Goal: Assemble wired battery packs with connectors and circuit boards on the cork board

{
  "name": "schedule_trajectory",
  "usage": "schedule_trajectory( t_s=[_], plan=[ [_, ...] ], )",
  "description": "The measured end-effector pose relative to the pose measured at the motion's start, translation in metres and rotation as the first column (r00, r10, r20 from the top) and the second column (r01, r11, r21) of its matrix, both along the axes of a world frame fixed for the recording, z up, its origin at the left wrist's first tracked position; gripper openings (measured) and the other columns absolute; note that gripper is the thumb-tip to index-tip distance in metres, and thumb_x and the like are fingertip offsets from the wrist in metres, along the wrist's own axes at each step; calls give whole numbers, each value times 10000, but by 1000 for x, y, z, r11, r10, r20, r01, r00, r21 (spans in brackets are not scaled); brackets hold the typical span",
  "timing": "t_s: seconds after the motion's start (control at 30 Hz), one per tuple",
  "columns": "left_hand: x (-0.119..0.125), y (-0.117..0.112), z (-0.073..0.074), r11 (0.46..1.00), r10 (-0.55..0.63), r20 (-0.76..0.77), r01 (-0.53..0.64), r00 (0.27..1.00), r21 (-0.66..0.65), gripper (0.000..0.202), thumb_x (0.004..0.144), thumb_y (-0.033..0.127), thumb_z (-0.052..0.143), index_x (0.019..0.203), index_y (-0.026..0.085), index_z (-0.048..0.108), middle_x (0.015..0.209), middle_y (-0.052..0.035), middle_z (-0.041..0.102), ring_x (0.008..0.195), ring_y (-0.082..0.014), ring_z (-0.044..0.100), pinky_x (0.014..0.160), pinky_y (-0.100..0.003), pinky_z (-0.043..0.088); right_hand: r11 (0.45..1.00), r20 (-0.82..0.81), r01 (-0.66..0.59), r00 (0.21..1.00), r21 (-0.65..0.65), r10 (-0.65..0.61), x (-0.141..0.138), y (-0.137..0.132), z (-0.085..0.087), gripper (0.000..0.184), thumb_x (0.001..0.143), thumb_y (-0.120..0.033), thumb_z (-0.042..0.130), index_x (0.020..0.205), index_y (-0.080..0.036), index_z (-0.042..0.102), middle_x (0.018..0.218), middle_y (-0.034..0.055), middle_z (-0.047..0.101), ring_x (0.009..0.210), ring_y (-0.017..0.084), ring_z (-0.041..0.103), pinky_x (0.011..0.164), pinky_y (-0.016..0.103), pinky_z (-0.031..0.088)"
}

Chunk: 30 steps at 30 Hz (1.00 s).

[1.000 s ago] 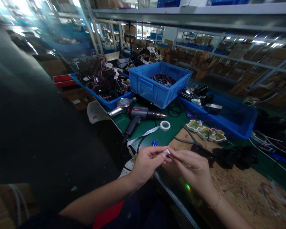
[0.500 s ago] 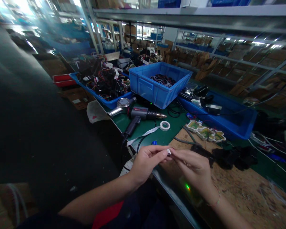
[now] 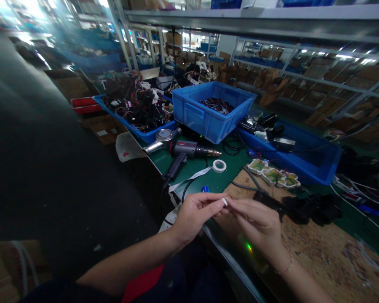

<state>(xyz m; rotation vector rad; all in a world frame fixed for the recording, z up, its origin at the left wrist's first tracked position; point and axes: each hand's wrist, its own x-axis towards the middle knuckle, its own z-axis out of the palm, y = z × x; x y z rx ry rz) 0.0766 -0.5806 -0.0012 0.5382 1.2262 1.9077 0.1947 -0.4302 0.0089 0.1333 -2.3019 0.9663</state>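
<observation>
My left hand [image 3: 197,212] and my right hand [image 3: 259,221] meet at the fingertips over the bench's front edge. Between them is a small white piece [image 3: 224,202], pinched by the left thumb and fingers and by the right fingertips. Most of it is covered, so its kind does not show. Just beyond the left hand lies a small blue cylinder [image 3: 205,189]. A roll of white tape [image 3: 219,166] with a strip pulled out rests behind it, beside a heat gun [image 3: 189,150] lying on its side.
A blue bin [image 3: 189,113] of wires stands at the back, with a blue tray [image 3: 145,136] of tangled parts to its left. Another blue tray [image 3: 316,168] sits right. Circuit boards [image 3: 273,173] and black parts [image 3: 312,206] lie by a brown board [image 3: 316,252].
Both hands stay almost in place, still pinching. The white piece has turned slightly between the fingertips. The whole view has shifted by a few pixels.
</observation>
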Motion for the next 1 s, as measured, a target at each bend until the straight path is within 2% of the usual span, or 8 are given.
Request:
schedule_trajectory(
  t_s=[0.37, 0.53, 0.73, 1.0],
  plan=[
    [-1, 1, -5, 1000, 26, 33, -26, 999, -1, 217, 796, 241, 776, 992, 152, 803, 900, -98, 802, 760, -172, 758, 735, -243, 606, 999, -1, -34, 999, 37, 34, 0, 0, -1, 519, 888, 5, 579, 1285, -315, 673, 1075, 21, 762, 941, 155, 727, 793, 259, 590],
    [0, 0, -2, 999, 42, 71, -42, 997, 1, 182, 791, 191, 749, 960, 168, 811, 839, -75, 802, 751, -158, 759, 697, -203, 588, 998, -1, -42, 999, 50, 42, 0, 3, -2, 513, 897, -2, 575, 1288, -319, 671, 1096, 27, 760, 956, 165, 729, 803, 281, 602],
    [-3, -3, 7, 999, -29, 104, 26, 994, 32, 297, 880, 312, 638, 1054, 127, 793, 982, -136, 795, 876, -210, 761, 740, -238, 579, 1000, -42, 9, 999, 20, -9, -3, 8, -2, 451, 899, -41, 598, 1233, -324, 708, 1063, 32, 774, 909, 181, 748, 767, 287, 628],
    [1, -2, 3, 998, 13, 41, -10, 999, -56, 230, 822, 296, 782, 1013, 168, 798, 927, -95, 801, 824, -164, 741, 715, -209, 551, 1000, -57, -19, 998, 7, 19, -5, 6, 0, 430, 903, -63, 602, 1219, -331, 716, 1032, 33, 779, 883, 179, 752, 743, 277, 626]
  ],
)
